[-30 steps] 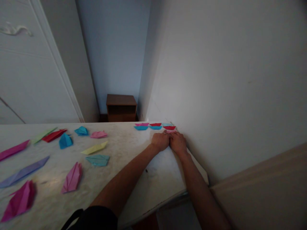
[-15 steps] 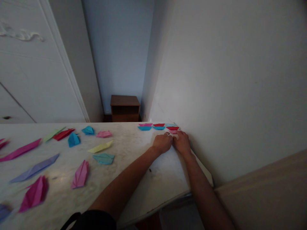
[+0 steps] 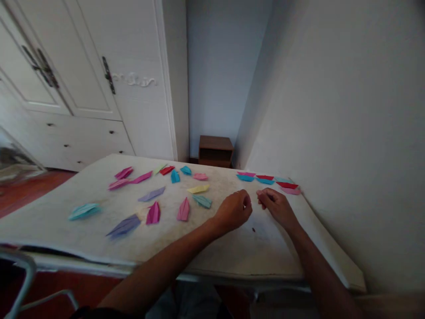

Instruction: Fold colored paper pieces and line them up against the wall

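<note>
My left hand [image 3: 235, 209] hovers over the table's right part, fingers curled in and nothing visible in them. Close beside it, my right hand [image 3: 275, 204] is also closed, thumb against bent fingers, with no paper showing. Just past the hands, folded paper boats stand in close rows along the far right edge: a pink boat [image 3: 291, 191], a red boat [image 3: 287, 185], a blue boat [image 3: 245, 178] and others behind. Left of my left hand lie a teal folded paper [image 3: 202, 202], a yellow one [image 3: 198, 189] and a pink one [image 3: 183, 210].
More folded papers are spread leftward over the white table [image 3: 232, 257], including a magenta one [image 3: 153, 213] and a purple one [image 3: 125, 225]. A wall borders the right side. Behind stand a white wardrobe [image 3: 142, 119] and a small brown cabinet [image 3: 215, 142]. A metal frame [image 3: 28, 274] is at lower left.
Both hands have drawn back from the pink boat at the row's right end and moved slightly apart. The view has swung left, showing more of the table and wardrobe.
</note>
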The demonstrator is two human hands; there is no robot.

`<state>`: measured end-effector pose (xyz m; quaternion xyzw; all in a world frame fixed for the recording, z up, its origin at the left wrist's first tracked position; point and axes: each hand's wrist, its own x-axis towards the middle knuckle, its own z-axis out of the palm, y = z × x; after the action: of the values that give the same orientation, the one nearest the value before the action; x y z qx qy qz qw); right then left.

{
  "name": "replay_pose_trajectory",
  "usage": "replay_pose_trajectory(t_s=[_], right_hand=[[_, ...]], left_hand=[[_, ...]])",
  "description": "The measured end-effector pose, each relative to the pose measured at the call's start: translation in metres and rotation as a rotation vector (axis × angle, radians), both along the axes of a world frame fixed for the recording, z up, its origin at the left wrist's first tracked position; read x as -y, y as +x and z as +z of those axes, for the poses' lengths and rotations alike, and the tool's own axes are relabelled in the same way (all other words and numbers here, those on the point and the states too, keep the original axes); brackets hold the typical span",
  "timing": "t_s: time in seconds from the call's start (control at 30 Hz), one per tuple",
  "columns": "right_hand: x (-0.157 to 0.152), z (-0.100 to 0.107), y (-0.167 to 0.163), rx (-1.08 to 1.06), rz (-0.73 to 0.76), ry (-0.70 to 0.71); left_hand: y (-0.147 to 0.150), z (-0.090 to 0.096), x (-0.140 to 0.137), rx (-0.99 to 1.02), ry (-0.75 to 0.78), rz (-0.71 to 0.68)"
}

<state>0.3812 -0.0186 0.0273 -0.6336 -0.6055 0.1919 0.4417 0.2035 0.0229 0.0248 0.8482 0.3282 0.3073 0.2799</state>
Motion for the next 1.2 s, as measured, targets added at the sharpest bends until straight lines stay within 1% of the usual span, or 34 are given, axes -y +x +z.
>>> replay_pose_trajectory(t_s=[0.17,0.27,0.33,0.4,0.47,0.53,0.6,0.7,0.8,0.9,1.0,1.2], right_hand=[[-0.007,0.02,-0.07,-0.105,0.162,-0.034],[-0.02,0.026,-0.108,-0.132,0.265,-0.062],[-0.033,0.026,-0.131,-0.117,0.341,-0.071],[-0.048,0.022,-0.152,-0.086,0.412,-0.084],[-0.065,0.016,-0.172,-0.027,0.458,-0.068],[-0.082,0.01,-0.193,0.086,0.484,0.005],[-0.098,0.004,-0.214,0.233,0.545,0.045],[-0.12,-0.001,-0.245,0.485,0.664,0.063],[-0.138,-0.004,-0.271,0.685,0.727,0.07],[-0.151,-0.007,-0.284,0.727,0.744,0.059],[-0.156,-0.008,-0.285,0.743,0.758,0.049],[-0.148,-0.006,-0.276,0.706,0.765,0.042]], left_hand=[[-0.083,0.011,0.02,0.195,-0.148,0.227],[-0.13,0.006,0.032,0.282,-0.197,0.347],[-0.158,-0.003,0.038,0.336,-0.214,0.375],[-0.18,-0.013,0.042,0.373,-0.243,0.346],[-0.195,-0.022,0.043,0.417,-0.289,0.304],[-0.205,-0.027,0.042,0.472,-0.34,0.293],[-0.209,-0.028,0.04,0.533,-0.399,0.283],[-0.212,-0.027,0.036,0.634,-0.507,0.228],[-0.213,-0.025,0.035,0.68,-0.54,0.207],[-0.213,-0.025,0.038,0.667,-0.507,0.221],[-0.213,-0.027,0.04,0.676,-0.493,0.226],[-0.213,-0.027,0.039,0.697,-0.523,0.218]])
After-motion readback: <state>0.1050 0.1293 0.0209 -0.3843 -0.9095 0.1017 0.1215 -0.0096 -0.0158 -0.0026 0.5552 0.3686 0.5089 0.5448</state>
